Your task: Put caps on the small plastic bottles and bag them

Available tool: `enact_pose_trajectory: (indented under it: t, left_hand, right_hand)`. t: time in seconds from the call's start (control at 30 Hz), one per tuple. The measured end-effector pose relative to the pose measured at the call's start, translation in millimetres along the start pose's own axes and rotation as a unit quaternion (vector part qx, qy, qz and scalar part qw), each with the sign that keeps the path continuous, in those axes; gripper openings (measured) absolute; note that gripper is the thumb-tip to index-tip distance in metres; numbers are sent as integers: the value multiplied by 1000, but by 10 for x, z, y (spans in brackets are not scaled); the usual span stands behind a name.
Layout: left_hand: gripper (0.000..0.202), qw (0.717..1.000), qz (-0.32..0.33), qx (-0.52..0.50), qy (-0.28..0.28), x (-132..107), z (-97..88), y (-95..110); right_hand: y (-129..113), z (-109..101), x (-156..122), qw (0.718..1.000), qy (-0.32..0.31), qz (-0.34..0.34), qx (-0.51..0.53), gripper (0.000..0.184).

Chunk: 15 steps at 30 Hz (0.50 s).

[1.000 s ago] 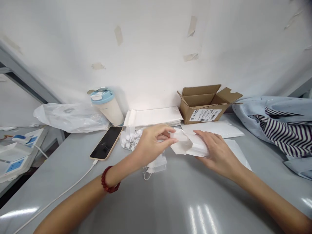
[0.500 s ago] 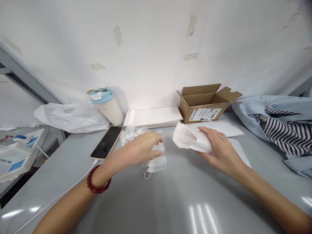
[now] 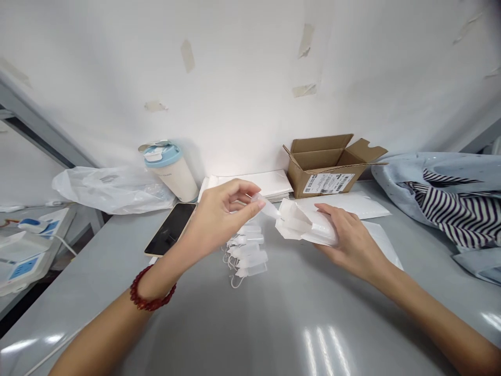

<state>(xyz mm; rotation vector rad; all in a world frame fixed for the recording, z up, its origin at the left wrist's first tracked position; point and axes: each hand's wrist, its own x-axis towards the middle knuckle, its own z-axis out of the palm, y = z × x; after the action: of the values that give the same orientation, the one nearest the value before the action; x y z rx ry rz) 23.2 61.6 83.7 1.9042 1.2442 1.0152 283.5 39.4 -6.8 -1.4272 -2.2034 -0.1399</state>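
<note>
Between thumb and fingers, my left hand [image 3: 225, 216] pinches a small translucent plastic bottle [image 3: 269, 208]. Its far end reaches the open mouth of a white bubble mailer [image 3: 299, 222]. My right hand [image 3: 348, 230] is wrapped round that mailer and keeps it tilted toward the left, mouth gaping. What lies inside the mailer is hidden. On the table below my left hand lies a row of several similar small bottles [image 3: 250, 256] with thin white loops at their ends.
Behind are a stack of white mailers [image 3: 270, 180], an open cardboard box [image 3: 323, 167] and a tumbler [image 3: 172, 169]. A phone [image 3: 170, 230] with a cable and a plastic bag [image 3: 113, 188] are left. More mailers [image 3: 362, 204] and cloth [image 3: 442, 198] lie right.
My left hand has lifted from the row of bottles with one in its fingers and moved it up and right to the mailer's mouth. My right hand has barely moved.
</note>
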Motion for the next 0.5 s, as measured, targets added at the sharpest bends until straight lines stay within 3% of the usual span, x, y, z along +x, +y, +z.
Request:
enact_pose_trajectory:
  t: [0.2,0.27,0.37,0.43,0.5]
  left_hand:
    - [20,993,-51,-99,-48,-20,315,-170]
    - [16,993,-10,-106,-51,-69,435,-201]
    - [9,995,91,-30,-25,-155,585,-229]
    - [5,989,139,22,-37,-197,646,-244]
    - [17,984,154,53,-75,-222,677,-254]
  right_hand:
    - [-13,-7,-1,1000,17,17,13,52]
    - [-47,-15,-1,1000,20,7,22,52]
    - [-126,-22,-14,999,17,-18,33,53]
    - [-184,-16,-35,999,3,-34,39,53]
    - [-230,0,-60,998,-7,-50,41,56]
